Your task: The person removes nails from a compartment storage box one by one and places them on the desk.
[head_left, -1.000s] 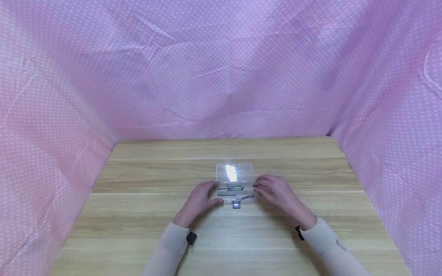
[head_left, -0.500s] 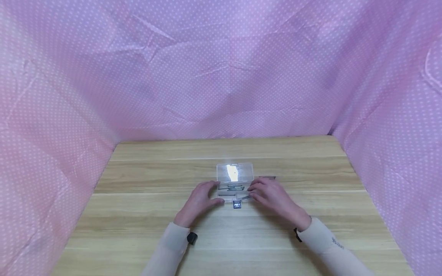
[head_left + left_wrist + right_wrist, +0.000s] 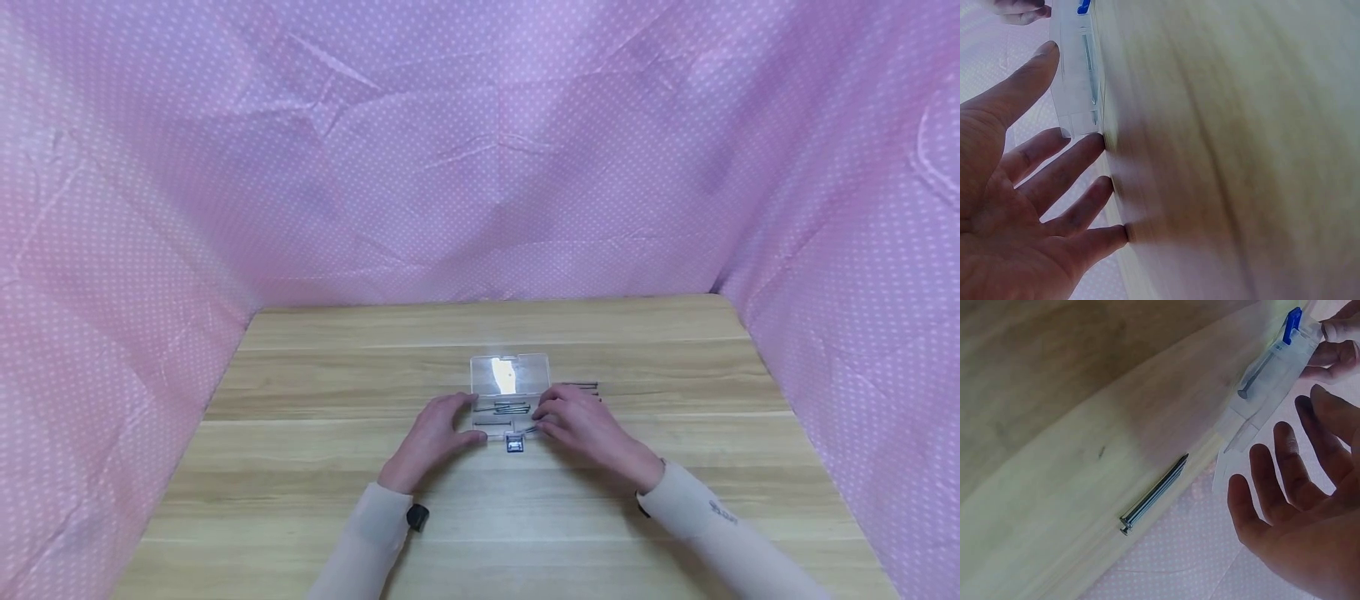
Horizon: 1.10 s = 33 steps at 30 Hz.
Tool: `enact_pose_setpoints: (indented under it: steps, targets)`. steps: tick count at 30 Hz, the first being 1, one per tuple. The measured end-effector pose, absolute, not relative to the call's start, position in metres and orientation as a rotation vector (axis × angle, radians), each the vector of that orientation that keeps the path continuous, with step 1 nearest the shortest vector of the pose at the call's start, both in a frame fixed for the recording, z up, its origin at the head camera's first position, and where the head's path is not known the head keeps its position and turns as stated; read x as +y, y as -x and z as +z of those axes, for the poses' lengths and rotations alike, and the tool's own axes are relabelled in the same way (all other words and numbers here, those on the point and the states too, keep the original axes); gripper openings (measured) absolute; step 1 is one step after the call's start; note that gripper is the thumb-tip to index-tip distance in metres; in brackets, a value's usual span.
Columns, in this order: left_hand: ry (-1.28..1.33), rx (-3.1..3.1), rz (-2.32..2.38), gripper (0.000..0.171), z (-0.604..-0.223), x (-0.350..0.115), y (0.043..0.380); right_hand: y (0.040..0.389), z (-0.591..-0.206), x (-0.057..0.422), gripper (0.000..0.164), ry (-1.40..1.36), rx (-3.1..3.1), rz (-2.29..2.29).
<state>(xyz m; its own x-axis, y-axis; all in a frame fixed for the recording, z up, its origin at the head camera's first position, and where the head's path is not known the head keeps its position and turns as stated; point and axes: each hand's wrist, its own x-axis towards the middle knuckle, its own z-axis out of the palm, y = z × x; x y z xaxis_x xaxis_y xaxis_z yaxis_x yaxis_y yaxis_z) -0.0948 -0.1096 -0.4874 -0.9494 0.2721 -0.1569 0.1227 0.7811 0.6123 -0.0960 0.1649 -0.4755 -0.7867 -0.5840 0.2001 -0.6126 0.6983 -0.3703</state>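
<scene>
A clear plastic box [image 3: 1069, 94] lies on the table with its lid [image 3: 531, 375] folded back and a blue latch [image 3: 1292, 325] at the front. Several nails [image 3: 512, 409] lie in its rear compartment; one nail [image 3: 492, 423] is at front left. My left hand [image 3: 429, 440] holds the box's left end, thumb at the front corner and index finger at the rear. Over the right end hovers my right hand [image 3: 581, 425], fingers spread and slightly bent, nothing seen between them. Below it, a nail [image 3: 1254, 378] shows through the box wall. Further nails [image 3: 1155, 495] lie on the table beside the box.
The wooden table [image 3: 360, 367] extends around the box on all sides. Pink dotted cloth [image 3: 480, 167] hangs behind it and at both sides. A small dark mark [image 3: 1102, 452] is on the tabletop in the right wrist view.
My right hand has moved left, over the box's right end. Nails on the table behind it have come into view. The left hand and box have stayed in place.
</scene>
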Motion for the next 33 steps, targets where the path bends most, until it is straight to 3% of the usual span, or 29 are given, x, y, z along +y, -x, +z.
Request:
enact_pose_setpoints:
  steps: [17,33]
  targets:
    - [-0.289,2.712,0.933,0.071,-0.488,-0.112,0.098,0.105,-0.48,0.159,0.01,-1.002,-2.891,0.684]
    - [-0.283,2.705,0.966,0.069,-0.488,-0.113,0.096,0.118,-0.486,0.16,0.008,-1.18,-2.834,0.599]
